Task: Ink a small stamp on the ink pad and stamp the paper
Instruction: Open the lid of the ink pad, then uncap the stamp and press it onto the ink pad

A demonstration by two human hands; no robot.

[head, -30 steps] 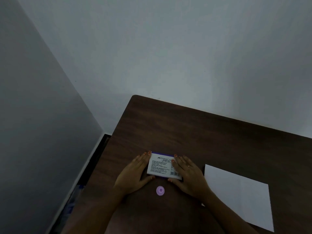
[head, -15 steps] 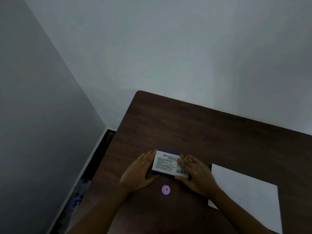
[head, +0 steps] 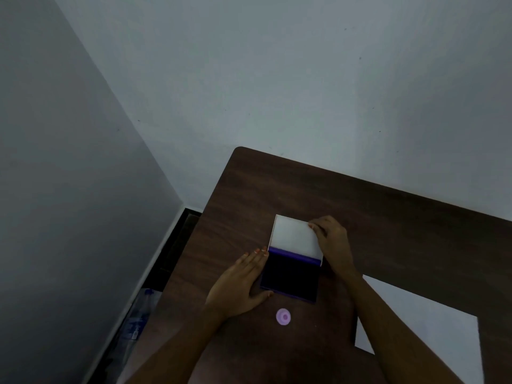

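The ink pad (head: 291, 279) lies open on the dark wooden table (head: 388, 217), its dark purple pad face up. Its white-lined lid (head: 295, 235) is swung back on the far side. My right hand (head: 332, 242) pinches the lid's right edge. My left hand (head: 241, 281) lies flat against the pad's left side, fingers together, steadying the base. A small round lilac stamp (head: 283, 316) sits on the table just in front of the pad, untouched. The white paper (head: 432, 333) lies to the right, partly under my right forearm.
The table stands in a corner, with a grey wall left and a white wall behind. In the gap between the table's left edge and the wall, a plastic water bottle (head: 138, 314) lies on the floor.
The ink pad was closed with both hands at its sides. Now my right hand has swung the lid open and back, baring the purple pad. The camera view has also shifted.
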